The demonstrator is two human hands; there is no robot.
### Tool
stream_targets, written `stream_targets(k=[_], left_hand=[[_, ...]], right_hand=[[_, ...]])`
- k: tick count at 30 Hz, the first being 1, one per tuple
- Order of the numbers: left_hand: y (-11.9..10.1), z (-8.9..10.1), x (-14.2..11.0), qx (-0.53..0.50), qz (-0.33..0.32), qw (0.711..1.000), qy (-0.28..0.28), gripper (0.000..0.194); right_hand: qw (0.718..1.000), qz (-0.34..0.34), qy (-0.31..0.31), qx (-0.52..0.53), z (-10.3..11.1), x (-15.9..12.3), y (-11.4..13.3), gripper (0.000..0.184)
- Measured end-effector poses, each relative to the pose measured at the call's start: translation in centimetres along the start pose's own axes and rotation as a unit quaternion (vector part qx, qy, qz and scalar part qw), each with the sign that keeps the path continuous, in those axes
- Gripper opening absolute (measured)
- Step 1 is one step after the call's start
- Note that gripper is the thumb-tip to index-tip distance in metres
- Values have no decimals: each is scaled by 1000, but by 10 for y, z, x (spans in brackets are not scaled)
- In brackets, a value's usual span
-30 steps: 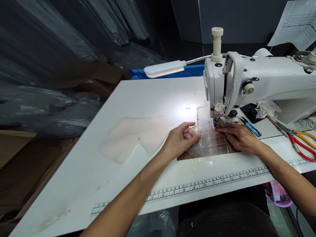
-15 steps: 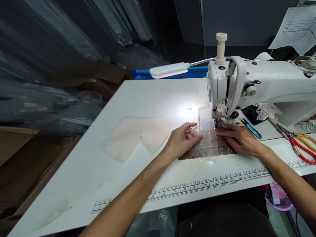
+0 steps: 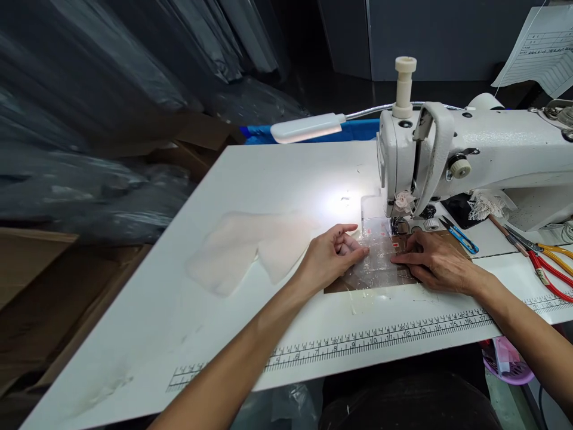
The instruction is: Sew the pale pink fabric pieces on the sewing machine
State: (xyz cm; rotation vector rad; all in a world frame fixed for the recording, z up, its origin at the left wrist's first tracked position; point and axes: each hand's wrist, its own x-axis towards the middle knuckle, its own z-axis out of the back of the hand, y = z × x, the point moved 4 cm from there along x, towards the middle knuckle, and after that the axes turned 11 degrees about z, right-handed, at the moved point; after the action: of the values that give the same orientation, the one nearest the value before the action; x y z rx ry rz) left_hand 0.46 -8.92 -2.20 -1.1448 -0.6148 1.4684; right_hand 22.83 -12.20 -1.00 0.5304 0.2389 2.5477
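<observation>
A thin pale fabric piece (image 3: 242, 248) lies on the white table, its right end running under my left hand (image 3: 329, 257). That hand rests left of the presser foot (image 3: 396, 226), its lower fingers curled in toward the thumb and the forefinger pointing right. Whatever is between the fingers is hidden. My right hand (image 3: 434, 263) lies palm down, forefinger stretched left over the clear plastic sheet (image 3: 376, 263), just in front of the foot. Under the sheet is a brown board (image 3: 335, 286). The white sewing machine (image 3: 501, 140) stands over this spot.
Blue thread snips (image 3: 461, 236) lie right of my right hand; red- and yellow-handled scissors (image 3: 544, 257) are farther right. Lace (image 3: 487, 206) sits under the machine arm. A lamp (image 3: 307, 128) lights the table. A printed ruler (image 3: 340, 346) runs along the front edge.
My right hand has drawn slightly toward me, away from the presser foot, and its knuckles are more bent. My left hand has barely moved; the view has shifted slightly.
</observation>
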Motion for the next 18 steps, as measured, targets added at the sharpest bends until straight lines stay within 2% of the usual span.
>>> stream_targets(k=[2, 4, 6, 7, 9, 10, 11, 13, 15, 18], left_hand=[[-5, 7, -1, 22, -52, 998, -37, 51], [-16, 15, -4, 89, -157, 976, -123, 37], [-28, 14, -9, 200, -295, 915, -187, 23], [-33, 8, -10, 262, -363, 874, -191, 20], [-38, -7, -9, 365, -467, 789, -162, 22], [-38, -14, -8, 399, -499, 756, -145, 23], [-39, -20, -5, 422, -519, 732, -131, 23], [-38, -28, 1, 446, -536, 708, -111, 25], [-37, -32, 5, 461, -537, 701, -93, 27], [-34, -33, 8, 483, -514, 705, -70, 30]], right_hand=[[1000, -3, -2, 5, 1, 0, 1, 33], [1000, -4, -4, 15, 1, 0, 2, 34], [1000, -7, -5, 24, 0, 0, 3, 34], [1000, -9, -6, 26, 0, 0, 4, 34], [999, -15, -8, 27, -1, 0, 4, 34], [999, -17, -9, 27, -1, 0, 4, 35], [999, -19, -10, 25, -1, 0, 4, 35], [999, -19, -10, 24, -1, -1, 4, 35], [1000, -17, -12, 23, 0, -1, 4, 35], [1000, -19, -11, 23, -1, -1, 4, 35]])
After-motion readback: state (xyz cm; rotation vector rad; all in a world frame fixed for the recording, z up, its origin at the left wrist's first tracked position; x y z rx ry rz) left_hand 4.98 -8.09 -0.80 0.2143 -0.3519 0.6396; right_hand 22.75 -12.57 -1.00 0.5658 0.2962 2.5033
